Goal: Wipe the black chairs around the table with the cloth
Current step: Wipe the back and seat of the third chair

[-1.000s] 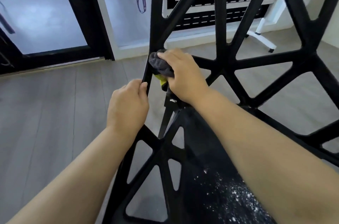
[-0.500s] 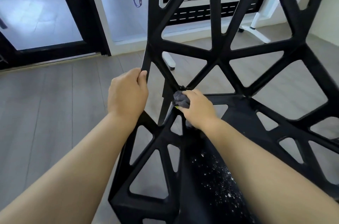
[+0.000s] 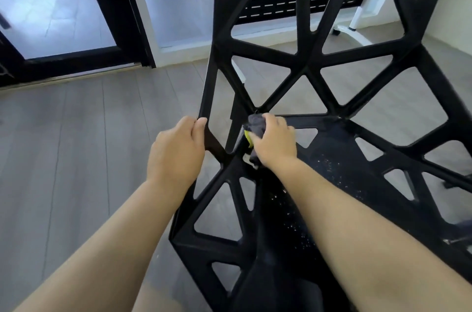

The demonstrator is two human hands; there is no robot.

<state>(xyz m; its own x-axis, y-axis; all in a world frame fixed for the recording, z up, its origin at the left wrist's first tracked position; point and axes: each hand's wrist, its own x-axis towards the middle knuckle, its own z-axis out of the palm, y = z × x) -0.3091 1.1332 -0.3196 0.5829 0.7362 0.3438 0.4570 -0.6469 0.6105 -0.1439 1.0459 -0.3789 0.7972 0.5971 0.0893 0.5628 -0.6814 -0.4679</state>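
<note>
1. Black chair (image 3: 306,66) fills the centre and right of frame: a stiff open lattice, probably light, best held by its edge struts.
2. Soft cloth (image 3: 255,124), mid-frame, is bunched in the right hand (image 3: 275,143) at the seat's rear corner.
3. Left hand (image 3: 176,150) grips the left strut.

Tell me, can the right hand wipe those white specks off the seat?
Probably yes: the right hand grips the cloth at the back corner of the seat, and the specks lie uncovered close beside it.

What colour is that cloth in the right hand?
The cloth is dark grey with a bright yellow patch, seen in the head view, gripped by the right hand.
</note>
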